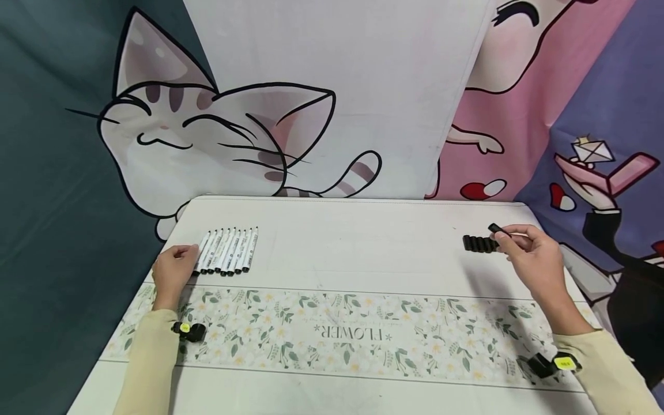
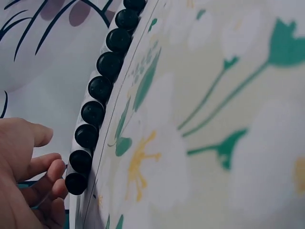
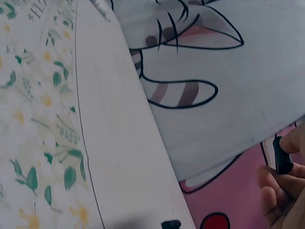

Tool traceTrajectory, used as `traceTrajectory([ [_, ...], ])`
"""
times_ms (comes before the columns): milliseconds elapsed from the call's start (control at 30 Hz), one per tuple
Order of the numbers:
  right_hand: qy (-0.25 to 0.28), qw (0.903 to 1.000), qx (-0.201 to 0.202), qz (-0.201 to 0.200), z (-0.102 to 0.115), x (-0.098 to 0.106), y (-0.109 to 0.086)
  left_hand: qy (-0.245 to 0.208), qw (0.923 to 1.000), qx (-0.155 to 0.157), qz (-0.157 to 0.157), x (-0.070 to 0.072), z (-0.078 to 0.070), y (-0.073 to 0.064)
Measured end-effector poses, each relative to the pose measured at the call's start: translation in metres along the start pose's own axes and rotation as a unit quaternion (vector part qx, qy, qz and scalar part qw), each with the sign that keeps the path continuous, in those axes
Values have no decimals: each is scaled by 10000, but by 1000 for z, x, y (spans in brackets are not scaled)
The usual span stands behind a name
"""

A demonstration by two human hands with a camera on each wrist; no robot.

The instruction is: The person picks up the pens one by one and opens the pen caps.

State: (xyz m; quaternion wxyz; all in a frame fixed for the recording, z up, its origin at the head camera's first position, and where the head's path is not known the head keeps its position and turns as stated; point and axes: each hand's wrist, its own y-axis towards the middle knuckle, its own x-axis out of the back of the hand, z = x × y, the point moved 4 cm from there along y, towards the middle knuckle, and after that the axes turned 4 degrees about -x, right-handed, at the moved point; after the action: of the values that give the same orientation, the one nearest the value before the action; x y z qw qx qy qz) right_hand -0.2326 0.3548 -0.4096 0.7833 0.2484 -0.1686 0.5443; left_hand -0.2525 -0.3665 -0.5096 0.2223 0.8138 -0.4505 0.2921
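Observation:
A row of several white markers point(image 1: 226, 251) lies side by side at the left of the table, their slim dark tips pointing away and their black ends point(image 2: 100, 88) facing the near side. My left hand point(image 1: 173, 270) rests at the row's left end, fingers loosely bent, fingertips right by the outermost marker. On the right, my right hand point(image 1: 540, 266) pinches a black marker cap point(image 3: 283, 155) between thumb and fingers, above the table. Just beside it a short row of black caps point(image 1: 478, 244) lies on the table, its right end partly hidden by the hand.
The white table point(image 1: 358, 242) carries a printed flower band point(image 1: 290, 323) across its near half. Cloth with a cartoon cat point(image 1: 207, 132) hangs behind the far edge. Pink cloth point(image 1: 508, 144) and purple cloth point(image 1: 622, 121) hang at the right.

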Motion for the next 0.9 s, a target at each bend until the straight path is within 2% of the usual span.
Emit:
traceTrajectory([
  [167, 356, 9984, -419, -122, -22, 9, 14, -90, 9988, -62, -469, 1, -5, -4],
  [367, 986, 9898, -1008, -207, -46, 16, 27, -256, 9960, -387, -761, -2, -17, -13],
  [667, 1092, 9758, -1727, -775, -79, 24, 39, -396, 9920, -971, -699, -13, -42, -26],
  [767, 841, 9713, -2033, -904, -93, 26, 44, -445, 9914, -1083, -582, -18, -52, -33],
  [900, 333, 9623, -2549, -893, -114, 27, 48, -671, 9926, -976, -275, -23, -62, -46],
])
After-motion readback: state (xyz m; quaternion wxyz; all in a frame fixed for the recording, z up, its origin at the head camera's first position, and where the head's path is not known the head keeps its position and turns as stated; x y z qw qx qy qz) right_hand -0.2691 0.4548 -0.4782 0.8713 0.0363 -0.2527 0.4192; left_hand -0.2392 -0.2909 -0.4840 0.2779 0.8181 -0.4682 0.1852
